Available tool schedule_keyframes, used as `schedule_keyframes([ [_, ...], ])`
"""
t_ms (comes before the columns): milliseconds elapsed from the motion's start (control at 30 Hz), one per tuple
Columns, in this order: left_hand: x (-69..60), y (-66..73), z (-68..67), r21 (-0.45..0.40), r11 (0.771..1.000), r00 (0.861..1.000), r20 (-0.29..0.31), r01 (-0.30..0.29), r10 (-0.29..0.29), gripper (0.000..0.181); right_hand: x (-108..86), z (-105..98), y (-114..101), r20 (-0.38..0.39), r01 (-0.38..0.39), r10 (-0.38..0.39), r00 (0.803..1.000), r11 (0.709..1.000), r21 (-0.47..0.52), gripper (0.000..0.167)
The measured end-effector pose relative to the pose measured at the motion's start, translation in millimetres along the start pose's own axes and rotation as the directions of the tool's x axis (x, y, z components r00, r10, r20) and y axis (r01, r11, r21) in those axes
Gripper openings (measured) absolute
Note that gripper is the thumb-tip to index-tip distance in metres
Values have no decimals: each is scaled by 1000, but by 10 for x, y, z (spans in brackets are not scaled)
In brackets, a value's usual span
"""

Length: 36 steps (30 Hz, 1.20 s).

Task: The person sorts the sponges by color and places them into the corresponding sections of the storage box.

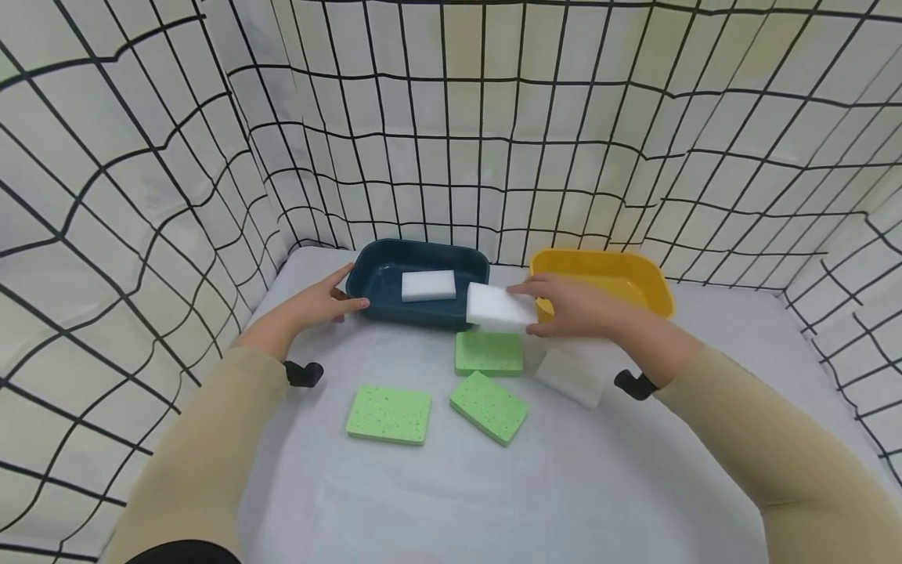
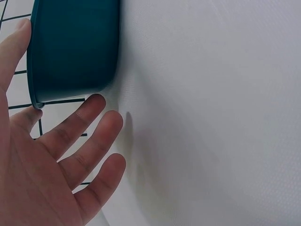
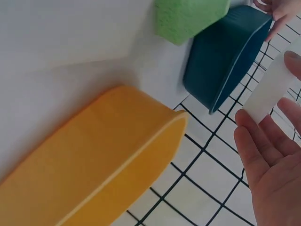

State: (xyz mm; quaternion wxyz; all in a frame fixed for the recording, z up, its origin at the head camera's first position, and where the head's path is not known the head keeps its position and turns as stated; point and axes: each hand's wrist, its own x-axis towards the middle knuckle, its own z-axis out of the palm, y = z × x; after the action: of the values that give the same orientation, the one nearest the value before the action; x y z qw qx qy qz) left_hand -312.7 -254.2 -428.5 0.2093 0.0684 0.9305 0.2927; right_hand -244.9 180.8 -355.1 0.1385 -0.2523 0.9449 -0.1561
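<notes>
My right hand [image 1: 574,304] pinches a white sponge [image 1: 499,307] between thumb and fingers, at the right end of the dark blue tray [image 1: 416,319]. In the right wrist view the held white sponge [image 3: 269,92] is seen edge-on. Another white sponge [image 1: 428,286] lies inside the blue tray. My left hand [image 1: 317,304] rests at that tray's left end. In the left wrist view, the thumb and index finger of this hand [image 2: 56,160] touch the rim, while the other fingers are spread and fairly straight, clear of the tray wall [image 2: 75,52].
A yellow tray [image 1: 651,294] stands to the right. Three green sponges [image 1: 488,354] [image 1: 390,415] [image 1: 489,407] and a blurred white sponge [image 1: 571,377] lie on the white cloth [image 1: 493,501]. Black wire grid panels [image 1: 465,141] enclose the back and sides.
</notes>
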Motion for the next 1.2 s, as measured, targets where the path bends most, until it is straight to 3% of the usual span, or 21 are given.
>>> schedule_keyframes([
  [233, 1, -1, 28, -6, 1000, 1000, 5, 4, -4, 98, 667, -31, -136, 54, -26, 26, 998, 1000, 1, 63],
  [500, -62, -34, 58, 0, 1000, 1000, 5, 1, -1, 102, 1193, 80, -325, 85, -41, 47, 995, 997, -68, 57],
  [733, -66, -41, 57, 7, 1000, 1000, 0, -1, 1, 99, 1449, 192, -388, 71, -92, 100, 992, 990, -103, 54],
  [1067, -24, -28, 28, 6, 1000, 1000, -10, -2, 2, 101, 1651, 289, -390, 97, -74, 88, 991, 988, -138, 57],
  [1200, -7, -21, 13, 8, 1000, 1000, -17, -3, 3, 105, 1693, 298, -407, 71, -55, 66, 995, 988, -148, 56],
])
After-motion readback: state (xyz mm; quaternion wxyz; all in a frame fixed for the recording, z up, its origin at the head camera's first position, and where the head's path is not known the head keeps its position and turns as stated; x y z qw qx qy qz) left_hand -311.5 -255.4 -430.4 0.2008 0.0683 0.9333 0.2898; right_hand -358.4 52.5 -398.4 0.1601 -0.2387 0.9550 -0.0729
